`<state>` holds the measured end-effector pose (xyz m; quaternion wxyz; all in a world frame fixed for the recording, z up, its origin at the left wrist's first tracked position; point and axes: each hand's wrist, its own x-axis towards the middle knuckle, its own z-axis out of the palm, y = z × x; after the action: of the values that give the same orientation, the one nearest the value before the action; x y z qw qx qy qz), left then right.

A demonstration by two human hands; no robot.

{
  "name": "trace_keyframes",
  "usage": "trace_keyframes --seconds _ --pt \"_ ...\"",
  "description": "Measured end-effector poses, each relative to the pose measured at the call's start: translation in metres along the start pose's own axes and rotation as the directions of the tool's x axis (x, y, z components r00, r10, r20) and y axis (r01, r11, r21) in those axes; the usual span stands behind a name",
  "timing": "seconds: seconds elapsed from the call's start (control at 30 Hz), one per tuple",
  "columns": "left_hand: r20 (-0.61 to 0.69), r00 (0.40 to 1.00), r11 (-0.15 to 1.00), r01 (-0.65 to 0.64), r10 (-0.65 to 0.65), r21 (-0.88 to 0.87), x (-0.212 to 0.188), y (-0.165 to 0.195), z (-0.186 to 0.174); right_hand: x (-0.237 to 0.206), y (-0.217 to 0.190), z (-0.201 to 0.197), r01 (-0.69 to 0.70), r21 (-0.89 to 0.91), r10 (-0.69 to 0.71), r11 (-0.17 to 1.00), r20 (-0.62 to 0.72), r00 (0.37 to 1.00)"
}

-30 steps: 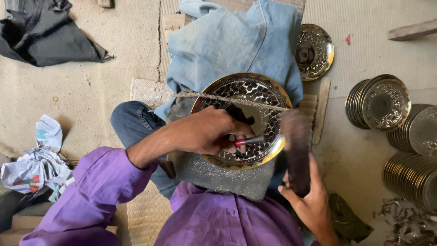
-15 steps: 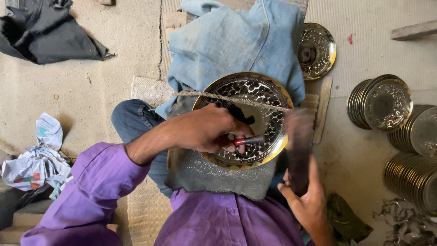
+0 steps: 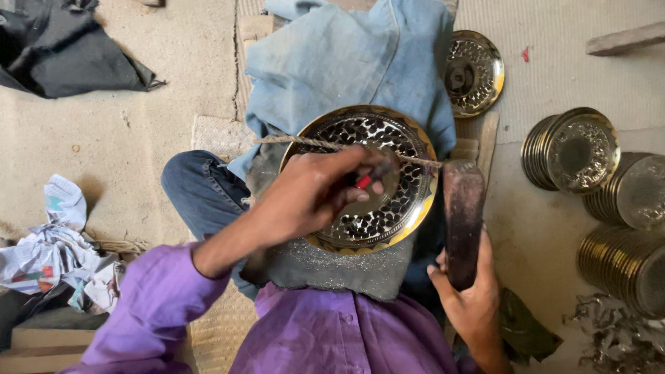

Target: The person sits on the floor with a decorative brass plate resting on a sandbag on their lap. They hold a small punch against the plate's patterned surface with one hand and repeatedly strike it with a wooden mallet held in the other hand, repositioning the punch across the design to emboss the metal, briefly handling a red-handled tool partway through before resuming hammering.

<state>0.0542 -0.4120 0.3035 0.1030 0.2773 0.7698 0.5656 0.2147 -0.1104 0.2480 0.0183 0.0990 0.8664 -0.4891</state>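
Left hand (image 3: 315, 194) grips a red-tipped tool (image 3: 367, 179) against the pierced brass plate (image 3: 388, 208) — right hand (image 3: 467, 291) holds a dark mallet (image 3: 463, 215) upright beside the plate.

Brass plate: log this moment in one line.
left hand: holds red-tipped tool on brass plate | right hand: grips mallet beside plate | cord across plate

Person wears a purple button-front shirt (image 3: 332, 339), long sleeves; left cuff sits loose above the wrist. Blue denim trousers (image 3: 201, 190). Left hand (image 3: 312, 190) and right hand (image 3: 474, 298) bare. Rings or watch: apparently none, view partly blocked.
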Motion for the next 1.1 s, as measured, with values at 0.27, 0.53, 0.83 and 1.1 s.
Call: trace_keyframes --seconds 0.27,0.53,0.83,1.1 --pt "-0.226 0.951 0.962 0.163 -0.213 -0.219 -0.016 0.017 0.084 0.004 0.015 -0.051 0.136 -0.305 -0.144 0.942 -0.003 0.990" --pt "-0.197 0.980 0.996 0.006 -0.022 -0.084 -0.021 0.036 0.114 0.011 0.008 -0.100 0.449 -0.449 -0.461 0.772 0.090 0.883" --pt "-0.173 0.985 0.998 0.003 -0.013 -0.059 -0.019 0.044 0.117 0.039 -0.020 -0.129 0.428 -0.345 -0.382 0.835 0.196 0.903" --pt "-0.151 0.988 0.995 -0.005 -0.010 -0.098 -0.021 0.039 0.106 0.070 -0.060 -0.128 0.531 -0.639 -0.303 0.558 0.438 0.846"
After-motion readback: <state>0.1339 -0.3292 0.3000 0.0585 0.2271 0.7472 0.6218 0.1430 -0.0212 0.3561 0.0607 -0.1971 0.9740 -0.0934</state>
